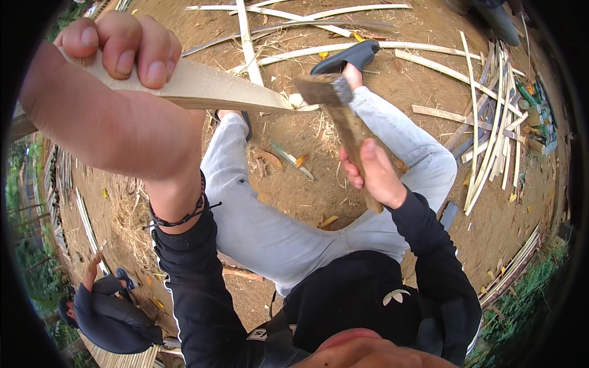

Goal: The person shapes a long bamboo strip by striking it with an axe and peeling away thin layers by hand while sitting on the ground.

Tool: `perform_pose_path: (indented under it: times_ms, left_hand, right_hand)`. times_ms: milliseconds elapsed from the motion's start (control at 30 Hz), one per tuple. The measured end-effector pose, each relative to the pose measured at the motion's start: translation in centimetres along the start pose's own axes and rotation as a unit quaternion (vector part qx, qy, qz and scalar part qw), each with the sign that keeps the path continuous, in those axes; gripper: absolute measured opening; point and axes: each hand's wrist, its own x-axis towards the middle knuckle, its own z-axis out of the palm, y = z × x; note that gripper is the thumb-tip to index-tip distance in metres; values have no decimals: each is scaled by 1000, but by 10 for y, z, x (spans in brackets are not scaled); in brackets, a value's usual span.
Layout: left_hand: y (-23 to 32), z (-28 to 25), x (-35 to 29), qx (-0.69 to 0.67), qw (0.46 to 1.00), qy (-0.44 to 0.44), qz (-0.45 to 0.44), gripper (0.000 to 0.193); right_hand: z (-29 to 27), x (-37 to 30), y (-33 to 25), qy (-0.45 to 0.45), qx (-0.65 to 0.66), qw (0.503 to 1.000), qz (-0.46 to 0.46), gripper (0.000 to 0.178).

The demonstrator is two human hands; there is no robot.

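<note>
My left hand (116, 119) is raised close to the camera at the upper left, its fingers wrapped over a pale wooden board (202, 88). The board slants out to the right and narrows to a rough, chipped end. In my right hand (378, 173) is a hatchet (350, 132), gripped by its worn wooden handle, with the dark metal head uppermost. The head is beside the board's chipped end; whether they touch I cannot tell. Both hands are in front of my spread legs in pale jeans (245, 202).
Long pale strips (343, 48) lie across the dirt ground ahead, near my dark slipper (346, 58). A heap of strips (497, 122) and green bottles (534, 101) are at the right. Another person (110, 313) is at the lower left; someone's leg (500, 21) shows at the upper right.
</note>
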Motion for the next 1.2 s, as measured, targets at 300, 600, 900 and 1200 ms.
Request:
perform_pose_path:
  times_ms: [300,600,900,1200]
  left_hand:
    - [2,1,-3,20,999,29,12,47]
    - [0,3,-4,43,998,36,2,45]
    - [-15,-2,-15,6,998,57,7,49]
    - [-15,3,-1,85,990,110,23,52]
  right_hand:
    - [14,20,69,39,-121,984,-128,57]
    - [3,3,16,3,99,988,116,63]
    - [1,43,75,24,-4,994,-110,56]
    - [6,60,47,40,48,997,44,66]
